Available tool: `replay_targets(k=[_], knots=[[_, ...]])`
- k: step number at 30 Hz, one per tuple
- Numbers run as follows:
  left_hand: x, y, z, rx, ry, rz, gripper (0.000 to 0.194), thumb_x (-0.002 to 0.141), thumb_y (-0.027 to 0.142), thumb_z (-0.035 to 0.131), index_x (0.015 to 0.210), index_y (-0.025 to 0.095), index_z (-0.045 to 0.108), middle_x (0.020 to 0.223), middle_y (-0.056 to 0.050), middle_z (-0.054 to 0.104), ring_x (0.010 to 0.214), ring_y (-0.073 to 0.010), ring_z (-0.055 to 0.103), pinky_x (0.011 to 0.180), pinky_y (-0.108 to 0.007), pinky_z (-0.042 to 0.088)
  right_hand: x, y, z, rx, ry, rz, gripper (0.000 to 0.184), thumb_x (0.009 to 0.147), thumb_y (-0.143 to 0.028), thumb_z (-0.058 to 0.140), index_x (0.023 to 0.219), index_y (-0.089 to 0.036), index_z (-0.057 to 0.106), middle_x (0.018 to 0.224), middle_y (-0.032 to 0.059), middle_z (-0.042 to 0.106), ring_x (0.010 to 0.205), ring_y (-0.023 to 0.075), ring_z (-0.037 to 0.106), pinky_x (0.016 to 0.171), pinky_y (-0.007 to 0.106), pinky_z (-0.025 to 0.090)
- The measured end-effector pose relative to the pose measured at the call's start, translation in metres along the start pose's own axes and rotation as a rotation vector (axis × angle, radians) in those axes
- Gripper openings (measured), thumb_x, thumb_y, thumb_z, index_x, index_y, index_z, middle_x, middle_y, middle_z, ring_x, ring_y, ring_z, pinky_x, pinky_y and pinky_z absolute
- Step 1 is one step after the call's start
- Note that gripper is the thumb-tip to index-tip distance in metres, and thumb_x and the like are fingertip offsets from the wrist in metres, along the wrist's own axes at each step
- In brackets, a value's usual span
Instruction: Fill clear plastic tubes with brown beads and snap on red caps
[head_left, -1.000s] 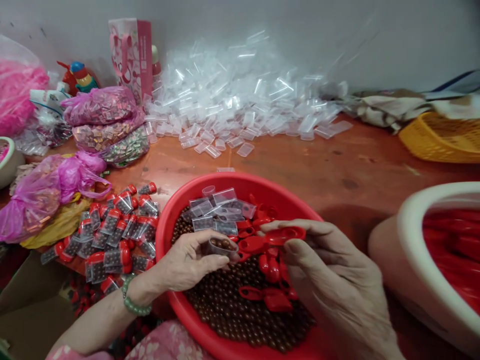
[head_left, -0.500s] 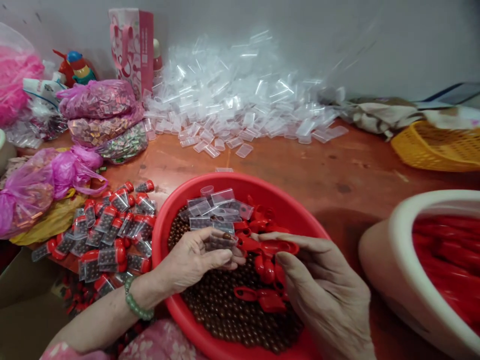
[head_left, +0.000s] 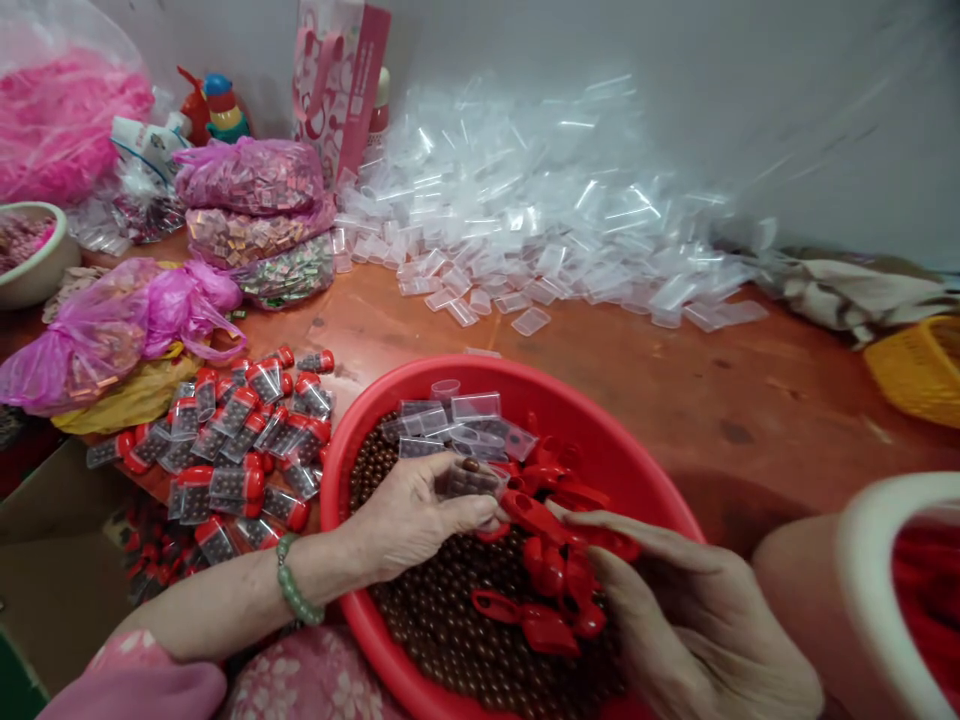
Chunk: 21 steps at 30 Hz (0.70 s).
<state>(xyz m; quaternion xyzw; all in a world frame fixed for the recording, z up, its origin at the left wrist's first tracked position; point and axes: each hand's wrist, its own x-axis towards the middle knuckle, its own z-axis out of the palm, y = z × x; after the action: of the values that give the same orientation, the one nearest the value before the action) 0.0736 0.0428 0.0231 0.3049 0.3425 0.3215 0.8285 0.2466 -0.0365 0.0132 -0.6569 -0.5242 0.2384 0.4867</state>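
Observation:
My left hand (head_left: 420, 515) pinches a small clear plastic case (head_left: 469, 482) with dark brown balls inside. My right hand (head_left: 705, 610) has a red plastic cap (head_left: 536, 515) with a looped end between thumb and fingers, close to the mouth of the case; whether they touch I cannot tell. Both hands are over a red basin (head_left: 349, 595). Inside it lie many brown balls (head_left: 442, 620), several clear cases (head_left: 476, 407) at the far side, and a heap of red caps (head_left: 551, 630) partly hidden behind my right hand.
Filled, red-capped cases (head_left: 236, 490) lie left of the basin, above a cardboard box (head_left: 67, 540). Behind are knotted pink bags (head_left: 112, 320) and a large heap of clear cases (head_left: 525, 230). To the right stand a cream tub (head_left: 810, 570) and a yellow basket (head_left: 915, 370).
My view has turned left, so everything sits further right in it. My hands stay over the basin, still holding the case and the red cap.

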Motion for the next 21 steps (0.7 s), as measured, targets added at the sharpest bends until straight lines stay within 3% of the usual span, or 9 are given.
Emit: replay_targets(k=[5, 13, 18, 21], knots=[[-0.001, 0.003, 0.003, 0.115, -0.016, 0.054, 0.029, 0.071, 0.032, 0.075, 0.089, 0.014, 0.063, 0.084, -0.002, 0.06, 0.079, -0.0125, 0.055, 0.082, -0.029, 0.043, 0.01, -0.001, 0.002, -0.29, -0.19, -0.262, 0.018, 0.088, -0.029, 0.06, 0.105, -0.026, 0.066, 0.094, -0.0002, 0.075, 0.08, 0.0159, 0.072, 0.077, 0.025, 0.058], [-0.006, -0.001, 0.005, 0.279, -0.034, 0.117, 0.017, 0.078, 0.024, 0.062, 0.089, 0.011, 0.061, 0.079, -0.002, 0.058, 0.082, -0.0148, 0.055, 0.084, -0.031, 0.042, 0.017, -0.006, 0.013, -0.332, -0.162, -0.496, 0.014, 0.091, -0.024, 0.058, 0.101, -0.02, 0.067, 0.087, 0.002, 0.076, 0.071, 0.0152, 0.073, 0.074, 0.023, 0.059], [-0.005, 0.002, 0.006, 0.324, -0.039, 0.134, 0.014, 0.08, 0.02, 0.06, 0.09, 0.012, 0.063, 0.083, -0.003, 0.062, 0.083, -0.014, 0.056, 0.085, -0.03, 0.043, 0.018, -0.001, 0.016, -0.384, -0.138, -0.504, 0.015, 0.09, -0.023, 0.057, 0.102, -0.019, 0.065, 0.089, 0.0048, 0.075, 0.076, 0.0175, 0.072, 0.075, 0.027, 0.059], [-0.005, 0.005, 0.006, 0.24, -0.092, 0.065, 0.018, 0.079, 0.024, 0.065, 0.092, 0.012, 0.062, 0.088, -0.004, 0.064, 0.083, -0.0126, 0.059, 0.085, -0.029, 0.044, 0.022, 0.001, 0.009, -0.302, -0.141, -0.335, 0.017, 0.09, -0.028, 0.057, 0.103, -0.022, 0.066, 0.089, 0.0022, 0.074, 0.076, 0.0163, 0.072, 0.071, 0.024, 0.058]])
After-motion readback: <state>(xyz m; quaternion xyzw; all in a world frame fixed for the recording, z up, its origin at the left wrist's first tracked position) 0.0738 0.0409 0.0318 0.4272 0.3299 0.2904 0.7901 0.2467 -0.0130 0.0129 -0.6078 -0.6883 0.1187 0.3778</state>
